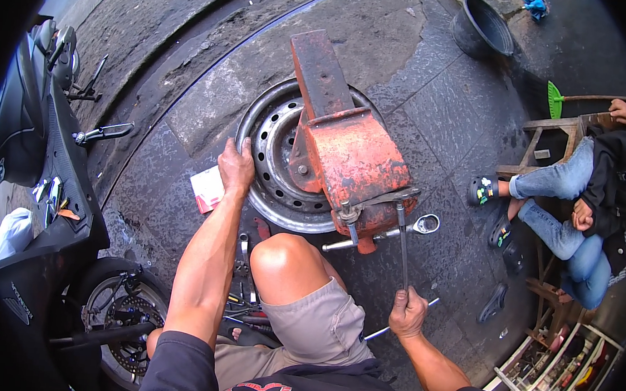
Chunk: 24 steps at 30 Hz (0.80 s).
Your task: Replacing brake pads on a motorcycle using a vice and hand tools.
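Here, the right hand (pixel 407 313) has its fingers wrapped around the lower end of a slim, dark metal rod (pixel 403 247), whose upper end reaches the front of a worn, orange-red metal vise (pixel 359 152). The vise stands over a round grey steel wheel (pixel 281 150) pierced by a ring of holes, hiding its right part. The left hand (pixel 236 168) lies on the wheel's left edge; whether its fingers close around it, I cannot tell. Just beside that hand, a white-and-red cardboard box (pixel 207 187) lies on the dark paved floor (pixel 454 226).
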Available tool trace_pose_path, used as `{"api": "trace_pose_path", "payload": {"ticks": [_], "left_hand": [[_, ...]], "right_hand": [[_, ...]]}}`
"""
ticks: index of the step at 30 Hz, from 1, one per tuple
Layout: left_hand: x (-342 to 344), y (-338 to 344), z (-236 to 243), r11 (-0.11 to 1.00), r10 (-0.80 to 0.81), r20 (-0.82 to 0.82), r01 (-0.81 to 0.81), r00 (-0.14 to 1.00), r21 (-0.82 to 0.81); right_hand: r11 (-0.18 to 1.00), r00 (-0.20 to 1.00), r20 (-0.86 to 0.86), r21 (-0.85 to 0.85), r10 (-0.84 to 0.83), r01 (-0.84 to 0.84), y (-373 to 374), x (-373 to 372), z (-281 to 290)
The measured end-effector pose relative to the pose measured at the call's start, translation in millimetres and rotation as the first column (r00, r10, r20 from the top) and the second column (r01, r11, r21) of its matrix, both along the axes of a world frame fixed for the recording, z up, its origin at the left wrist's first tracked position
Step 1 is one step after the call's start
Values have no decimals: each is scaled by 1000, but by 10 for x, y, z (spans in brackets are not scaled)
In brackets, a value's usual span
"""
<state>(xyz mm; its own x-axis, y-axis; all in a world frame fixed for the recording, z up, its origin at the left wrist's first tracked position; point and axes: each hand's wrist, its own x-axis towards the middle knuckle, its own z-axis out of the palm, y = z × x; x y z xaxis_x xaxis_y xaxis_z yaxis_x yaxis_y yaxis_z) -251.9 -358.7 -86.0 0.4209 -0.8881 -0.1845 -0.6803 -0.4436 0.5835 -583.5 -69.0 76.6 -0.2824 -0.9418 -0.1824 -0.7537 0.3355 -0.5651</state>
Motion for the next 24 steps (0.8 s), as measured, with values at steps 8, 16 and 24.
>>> {"api": "trace_pose_path", "payload": {"ticks": [8,16,24], "left_hand": [[22,12,-33,997,6,-6,-6,1000,-81],[32,21,-56,996,15,-10,-16,1000,-83],[43,21,-62,998,-13,16,14,1000,-68]], "right_hand": [[998,1000,6,-51,29,-29,-4,-10,-86],[994,999,-3,-94,47,-47,-25,-11,-186],[995,999,-22,-91,45,-46,-42,13,-62]]}}
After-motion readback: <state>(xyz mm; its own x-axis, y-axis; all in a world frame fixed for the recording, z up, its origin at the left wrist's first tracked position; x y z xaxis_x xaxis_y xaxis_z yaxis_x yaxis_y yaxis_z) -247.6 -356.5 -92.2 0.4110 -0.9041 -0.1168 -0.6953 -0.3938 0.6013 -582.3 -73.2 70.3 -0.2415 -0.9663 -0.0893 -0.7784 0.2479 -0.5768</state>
